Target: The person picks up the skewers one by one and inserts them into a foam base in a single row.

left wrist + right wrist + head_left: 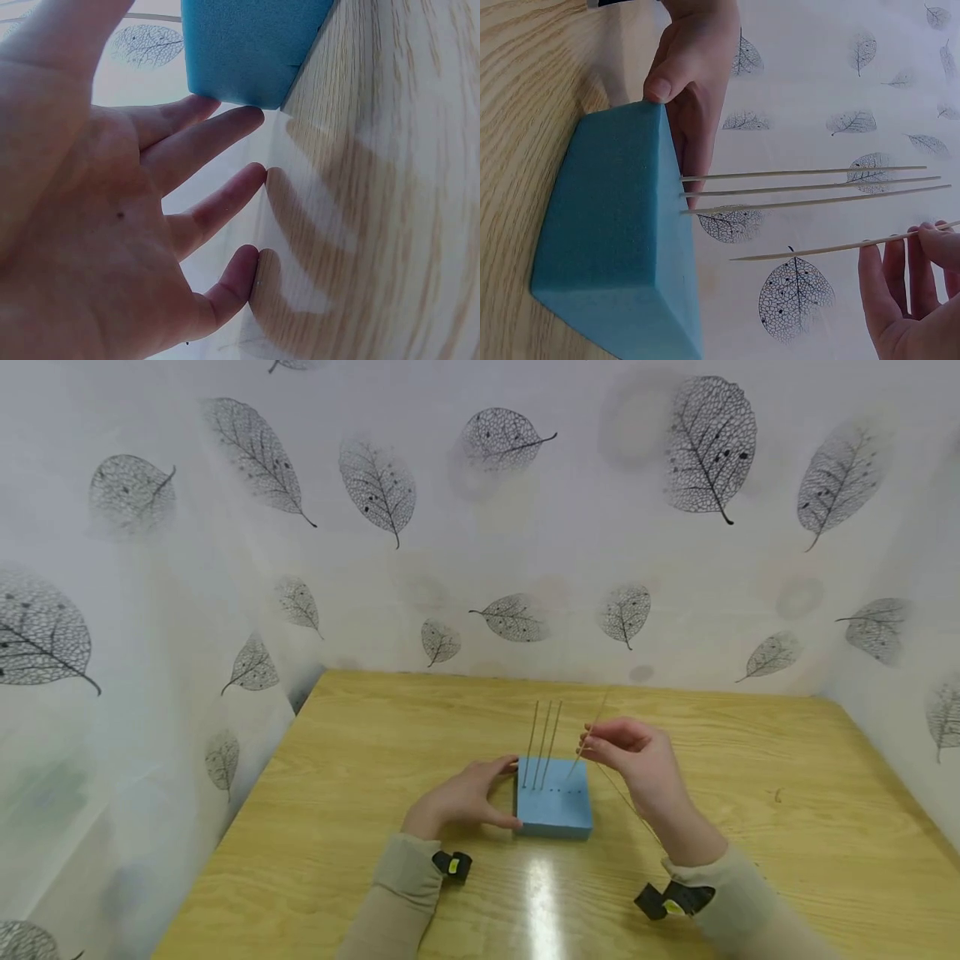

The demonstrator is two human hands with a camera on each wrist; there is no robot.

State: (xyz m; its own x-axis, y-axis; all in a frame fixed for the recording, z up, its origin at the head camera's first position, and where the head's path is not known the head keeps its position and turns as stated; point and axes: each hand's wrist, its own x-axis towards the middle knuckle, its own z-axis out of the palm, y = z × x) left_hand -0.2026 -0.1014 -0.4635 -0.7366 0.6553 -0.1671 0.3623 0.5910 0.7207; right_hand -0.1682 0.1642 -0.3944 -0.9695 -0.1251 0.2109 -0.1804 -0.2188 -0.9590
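A blue foam block [553,814] stands on the table with three thin wooden skewers [802,189] upright in its top, towards the left end of a row of small dark holes [566,791]. My left hand [468,797] holds the block at its left side, thumb by the front corner and fingertips [251,116] at the back. The right hand [626,756] pinches another skewer [810,253] between thumb and fingers. That skewer tilts, its pointed end over the block top and apart from it. A further thin stick [626,800] runs from beneath the right hand towards the wrist.
The wood-grain table [375,735] reaches back to a pale wall covering [540,552] printed with leaves, with more of it at both sides. A small curled scrap [777,795] lies on the right part of the table. Black straps with small devices sit on both wrists.
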